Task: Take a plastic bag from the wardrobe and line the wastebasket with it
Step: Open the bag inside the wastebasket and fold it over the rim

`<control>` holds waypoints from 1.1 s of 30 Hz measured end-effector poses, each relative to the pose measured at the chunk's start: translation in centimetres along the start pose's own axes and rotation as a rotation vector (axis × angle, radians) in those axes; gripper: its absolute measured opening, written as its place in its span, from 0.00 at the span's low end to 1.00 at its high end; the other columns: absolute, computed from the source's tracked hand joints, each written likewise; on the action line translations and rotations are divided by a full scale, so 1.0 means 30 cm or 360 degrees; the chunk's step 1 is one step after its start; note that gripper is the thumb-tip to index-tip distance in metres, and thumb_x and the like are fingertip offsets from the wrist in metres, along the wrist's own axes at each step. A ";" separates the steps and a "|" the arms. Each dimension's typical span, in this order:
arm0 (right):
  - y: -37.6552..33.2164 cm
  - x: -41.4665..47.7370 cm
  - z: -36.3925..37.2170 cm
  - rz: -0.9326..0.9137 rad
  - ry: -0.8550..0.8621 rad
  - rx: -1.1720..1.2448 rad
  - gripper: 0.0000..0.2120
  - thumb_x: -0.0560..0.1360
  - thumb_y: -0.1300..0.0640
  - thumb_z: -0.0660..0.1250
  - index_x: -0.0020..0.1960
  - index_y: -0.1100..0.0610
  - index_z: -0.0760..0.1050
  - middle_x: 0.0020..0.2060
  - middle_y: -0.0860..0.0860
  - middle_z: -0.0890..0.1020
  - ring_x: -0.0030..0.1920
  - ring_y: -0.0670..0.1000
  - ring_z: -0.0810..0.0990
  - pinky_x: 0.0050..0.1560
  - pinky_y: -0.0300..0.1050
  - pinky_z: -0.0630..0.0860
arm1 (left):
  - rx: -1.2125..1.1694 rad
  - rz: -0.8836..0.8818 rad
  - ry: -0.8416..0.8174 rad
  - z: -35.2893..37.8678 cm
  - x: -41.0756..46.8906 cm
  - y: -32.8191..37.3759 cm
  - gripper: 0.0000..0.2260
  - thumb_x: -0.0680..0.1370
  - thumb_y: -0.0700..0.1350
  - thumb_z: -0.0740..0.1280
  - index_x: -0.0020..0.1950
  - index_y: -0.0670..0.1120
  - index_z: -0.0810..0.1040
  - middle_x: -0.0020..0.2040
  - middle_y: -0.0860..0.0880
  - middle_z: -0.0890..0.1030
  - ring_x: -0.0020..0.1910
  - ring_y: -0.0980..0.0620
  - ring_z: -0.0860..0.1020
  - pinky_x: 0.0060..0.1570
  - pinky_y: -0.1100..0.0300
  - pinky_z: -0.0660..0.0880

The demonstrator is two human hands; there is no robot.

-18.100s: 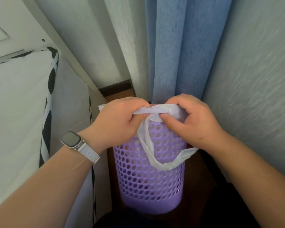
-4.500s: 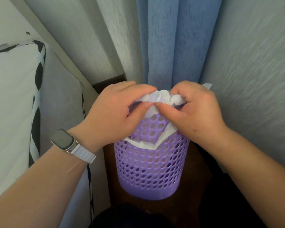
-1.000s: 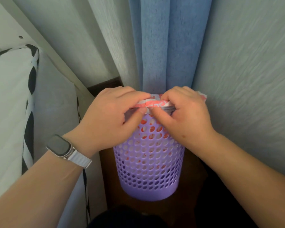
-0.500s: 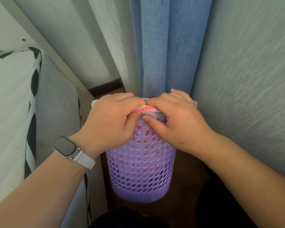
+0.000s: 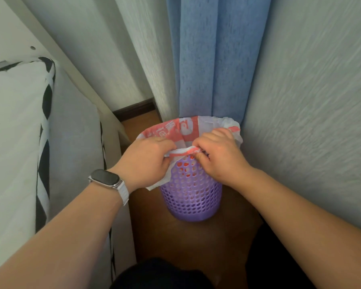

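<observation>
A purple perforated wastebasket (image 5: 191,195) stands on the brown floor in the corner. A white plastic bag with red print (image 5: 183,129) sits inside it, its mouth spread open above the rim at the back. At the near rim, my left hand (image 5: 146,161) pinches the bag's edge, and a white flap hangs down outside the basket below it. My right hand (image 5: 219,155) grips the same edge right beside the left, fingers curled over it.
A bed with a white, black-patterned cover (image 5: 19,142) fills the left side. A blue curtain (image 5: 213,59) hangs straight behind the basket. A textured wall (image 5: 311,101) closes in on the right. The floor strip (image 5: 186,243) between them is narrow.
The bag's mouth has opened up wide behind my hands, showing its red print. Both hands still hold the near edge, and a flap now drapes over the basket's left side.
</observation>
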State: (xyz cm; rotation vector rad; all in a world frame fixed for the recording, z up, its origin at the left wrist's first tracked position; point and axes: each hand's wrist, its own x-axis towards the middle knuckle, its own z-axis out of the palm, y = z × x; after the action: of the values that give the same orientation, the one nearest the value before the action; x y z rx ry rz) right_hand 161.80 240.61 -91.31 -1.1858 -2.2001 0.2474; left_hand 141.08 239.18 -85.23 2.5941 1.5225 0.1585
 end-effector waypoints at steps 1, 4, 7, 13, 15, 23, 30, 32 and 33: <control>0.002 0.001 0.014 0.0011 -0.0021 -0.0030 0.09 0.74 0.50 0.61 0.43 0.54 0.76 0.38 0.48 0.78 0.42 0.54 0.76 0.57 0.49 0.63 | 0.0005 -0.0037 0.0016 0.012 -0.005 0.004 0.12 0.75 0.47 0.60 0.51 0.48 0.81 0.45 0.49 0.83 0.43 0.47 0.80 0.44 0.53 0.75; 0.022 0.002 0.056 0.0014 -0.0111 -0.0104 0.08 0.73 0.51 0.61 0.43 0.54 0.76 0.38 0.49 0.79 0.44 0.55 0.77 0.63 0.51 0.62 | -0.0002 -0.0142 0.0050 0.060 -0.023 0.009 0.12 0.77 0.46 0.59 0.53 0.47 0.81 0.47 0.48 0.83 0.46 0.46 0.80 0.50 0.51 0.74; 0.049 0.000 0.096 -0.0028 -0.0286 -0.0114 0.06 0.73 0.53 0.63 0.44 0.55 0.77 0.40 0.50 0.80 0.47 0.56 0.78 0.65 0.54 0.65 | -0.0007 -0.0221 0.0041 0.132 -0.034 0.017 0.08 0.78 0.44 0.63 0.54 0.45 0.80 0.50 0.46 0.83 0.49 0.45 0.80 0.52 0.50 0.75; 0.081 -0.011 0.137 -0.0065 -0.0414 -0.0102 0.06 0.74 0.55 0.64 0.47 0.55 0.78 0.44 0.52 0.80 0.49 0.55 0.77 0.61 0.53 0.70 | 0.0080 -0.0308 0.0033 0.240 -0.027 0.039 0.04 0.75 0.42 0.67 0.47 0.43 0.76 0.44 0.44 0.81 0.43 0.42 0.78 0.43 0.53 0.69; 0.086 -0.004 0.143 -0.0084 -0.0391 -0.0095 0.09 0.73 0.54 0.61 0.45 0.56 0.78 0.42 0.52 0.79 0.48 0.56 0.76 0.58 0.52 0.70 | 0.0125 -0.0308 0.0044 0.249 -0.023 0.032 0.07 0.70 0.40 0.73 0.42 0.42 0.75 0.38 0.43 0.80 0.36 0.41 0.78 0.37 0.53 0.71; 0.107 -0.029 0.202 -0.0129 -0.0419 -0.0092 0.08 0.69 0.58 0.65 0.46 0.56 0.80 0.44 0.54 0.81 0.49 0.58 0.77 0.52 0.51 0.72 | 0.0338 -0.0203 -0.0061 0.300 -0.060 -0.006 0.06 0.71 0.44 0.64 0.44 0.44 0.78 0.38 0.45 0.81 0.36 0.42 0.80 0.35 0.51 0.74; 0.101 -0.068 0.206 -0.0024 -0.0530 -0.0083 0.11 0.68 0.60 0.66 0.50 0.58 0.80 0.48 0.54 0.81 0.54 0.59 0.77 0.59 0.55 0.72 | 0.0004 -0.0216 -0.0145 0.338 -0.089 0.018 0.15 0.69 0.40 0.74 0.55 0.44 0.81 0.44 0.44 0.83 0.40 0.42 0.81 0.36 0.50 0.78; 0.080 -0.101 0.201 -0.0008 -0.0616 -0.0128 0.15 0.68 0.61 0.68 0.55 0.57 0.80 0.56 0.54 0.80 0.61 0.58 0.74 0.67 0.55 0.66 | -0.0081 -0.0237 -0.0179 0.342 -0.107 0.027 0.16 0.71 0.43 0.72 0.59 0.45 0.79 0.48 0.44 0.84 0.44 0.42 0.82 0.40 0.49 0.79; 0.068 -0.113 0.194 0.0005 -0.0662 -0.0144 0.17 0.69 0.60 0.69 0.58 0.57 0.79 0.59 0.54 0.79 0.65 0.57 0.72 0.70 0.54 0.62 | -0.0091 -0.0246 -0.0225 0.336 -0.117 0.035 0.17 0.72 0.45 0.71 0.60 0.45 0.79 0.50 0.44 0.84 0.46 0.42 0.82 0.42 0.48 0.79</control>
State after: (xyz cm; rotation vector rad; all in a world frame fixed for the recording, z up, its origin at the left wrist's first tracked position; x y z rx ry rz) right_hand 161.07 239.78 -98.25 -1.2774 -2.5897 0.4325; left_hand 141.85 235.00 -95.08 2.3768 1.6338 0.0027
